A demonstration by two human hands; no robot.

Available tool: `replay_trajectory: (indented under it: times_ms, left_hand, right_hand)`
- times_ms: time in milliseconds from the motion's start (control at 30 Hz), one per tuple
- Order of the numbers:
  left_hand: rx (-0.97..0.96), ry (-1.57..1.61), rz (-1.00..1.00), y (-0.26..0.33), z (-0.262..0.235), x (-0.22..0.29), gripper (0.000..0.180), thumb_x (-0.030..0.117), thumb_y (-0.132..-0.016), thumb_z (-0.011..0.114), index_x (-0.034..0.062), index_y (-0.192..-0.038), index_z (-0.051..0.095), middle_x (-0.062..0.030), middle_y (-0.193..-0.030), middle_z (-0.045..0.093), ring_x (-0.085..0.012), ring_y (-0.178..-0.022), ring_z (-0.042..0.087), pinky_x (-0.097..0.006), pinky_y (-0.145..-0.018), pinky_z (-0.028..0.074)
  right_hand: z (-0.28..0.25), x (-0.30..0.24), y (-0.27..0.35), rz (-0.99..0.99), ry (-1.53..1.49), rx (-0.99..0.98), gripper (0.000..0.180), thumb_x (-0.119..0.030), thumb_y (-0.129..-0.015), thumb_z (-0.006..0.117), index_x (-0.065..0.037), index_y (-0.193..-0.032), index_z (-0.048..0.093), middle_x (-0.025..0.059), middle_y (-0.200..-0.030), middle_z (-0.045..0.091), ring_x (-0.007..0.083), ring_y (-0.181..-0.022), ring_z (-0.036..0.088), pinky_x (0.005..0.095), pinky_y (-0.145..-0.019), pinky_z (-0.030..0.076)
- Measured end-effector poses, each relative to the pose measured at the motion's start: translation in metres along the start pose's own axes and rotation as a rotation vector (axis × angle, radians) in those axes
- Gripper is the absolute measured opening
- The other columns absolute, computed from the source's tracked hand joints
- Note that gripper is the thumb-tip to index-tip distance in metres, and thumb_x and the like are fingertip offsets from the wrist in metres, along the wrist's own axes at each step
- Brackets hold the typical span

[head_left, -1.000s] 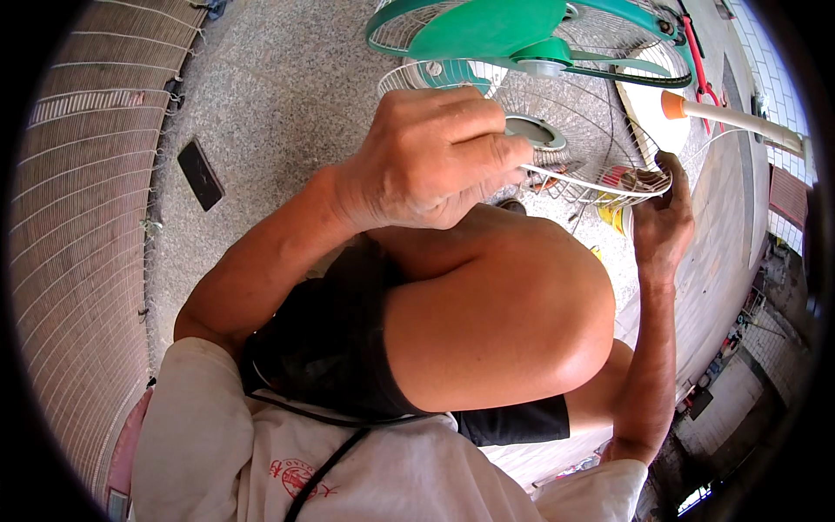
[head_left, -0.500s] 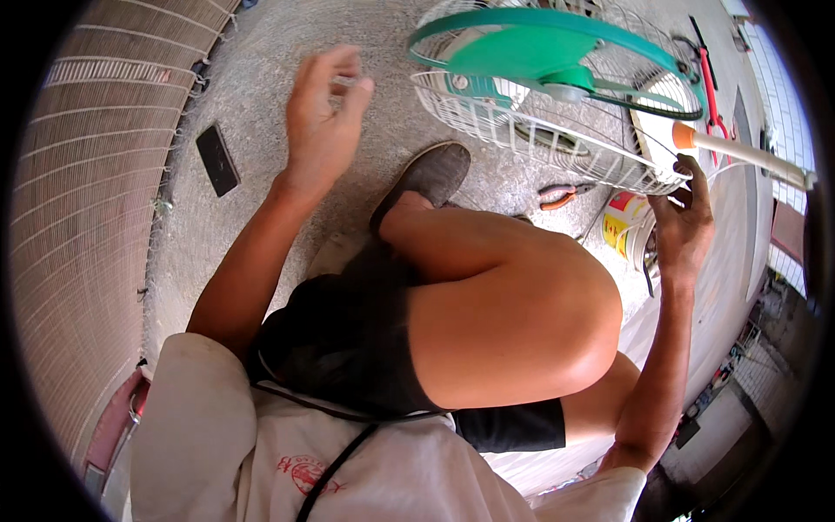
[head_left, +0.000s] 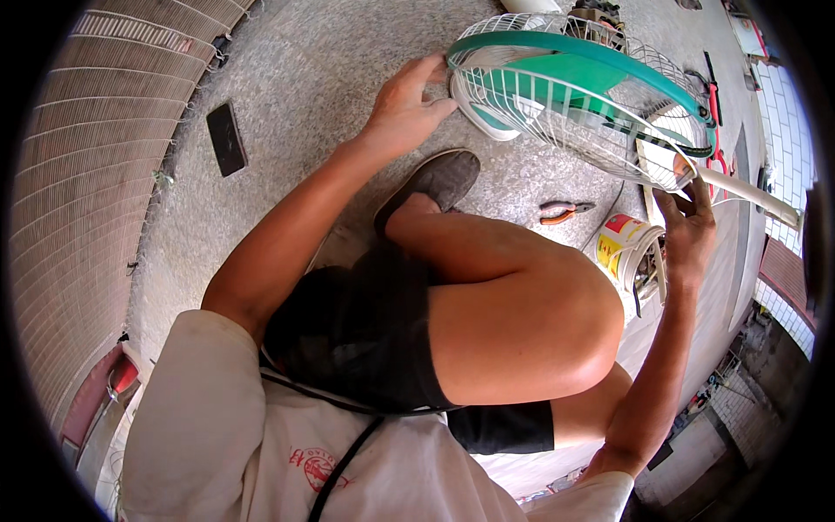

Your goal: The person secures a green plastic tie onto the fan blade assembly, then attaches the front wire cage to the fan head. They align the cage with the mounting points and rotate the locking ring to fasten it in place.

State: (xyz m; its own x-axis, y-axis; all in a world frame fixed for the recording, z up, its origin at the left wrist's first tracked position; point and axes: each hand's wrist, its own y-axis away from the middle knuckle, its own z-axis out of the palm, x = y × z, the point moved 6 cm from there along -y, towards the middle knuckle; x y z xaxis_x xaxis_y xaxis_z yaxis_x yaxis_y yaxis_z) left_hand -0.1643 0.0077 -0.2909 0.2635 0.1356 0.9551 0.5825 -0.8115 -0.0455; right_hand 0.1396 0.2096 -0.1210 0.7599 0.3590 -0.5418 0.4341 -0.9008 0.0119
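One cylindrical can with red and yellow label noted on floor beside right knee. One fan, white wire cage with green rim, lying on floor ahead. Left hand closed on cage's left edge. Right hand gripping cage's right side near white pole. One pair of pliers, one dark flat phone.

Head camera, looking steeply down, close-up fisheye
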Motion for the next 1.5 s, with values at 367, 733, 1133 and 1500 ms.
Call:
replay_trajectory:
  times_ms: [367,733,1133,1500]
  left_hand:
    - [-0.118,0.097,-0.342,0.027,0.027,-0.064,0.057,0.029,-0.087,0.069,0.0009,-0.133,0.049,-0.0171,-0.127,0.058,-0.0264,-0.112,0.061,-0.039,-0.087,0.053]
    - [-0.318,1.239,-0.693,0.042,0.077,-0.044,0.059,0.05,-0.096,0.05,0.0038,-0.133,0.046,-0.0155,-0.127,0.056,-0.0285,-0.112,0.057,-0.045,-0.085,0.054]
    - [-0.231,1.174,-0.561,0.038,0.053,-0.013,0.048,0.043,-0.095,0.052,0.0041,-0.123,0.054,-0.0127,-0.117,0.062,-0.0244,-0.104,0.06,-0.042,-0.085,0.052]
    - [-0.181,1.128,-0.55,0.026,0.045,-0.017,0.051,0.045,-0.096,0.051,0.0022,-0.124,0.054,-0.0129,-0.117,0.061,-0.0236,-0.106,0.059,-0.042,-0.089,0.051]
  right_hand:
    - [0.002,-0.007,0.014,-0.125,0.072,0.016,0.061,-0.004,-0.081,0.072,-0.001,-0.137,0.049,0.0107,-0.118,0.063,0.0171,-0.1,0.064,0.0327,-0.088,0.05]
    - [-0.007,0.011,0.045,-0.127,-0.039,0.084,0.06,-0.003,-0.083,0.072,0.001,-0.137,0.045,0.0136,-0.124,0.06,0.0185,-0.105,0.061,0.0315,-0.091,0.048]
    - [-0.013,0.011,0.056,-0.093,-0.142,0.056,0.05,-0.004,-0.085,0.069,0.002,-0.131,0.048,0.011,-0.103,0.066,0.0159,-0.098,0.062,0.0293,-0.089,0.049]
    - [-0.005,0.019,0.051,-0.101,-0.178,0.057,0.06,-0.006,-0.083,0.075,0.003,-0.135,0.045,0.0153,-0.129,0.054,0.0209,-0.11,0.06,0.0339,-0.097,0.049]
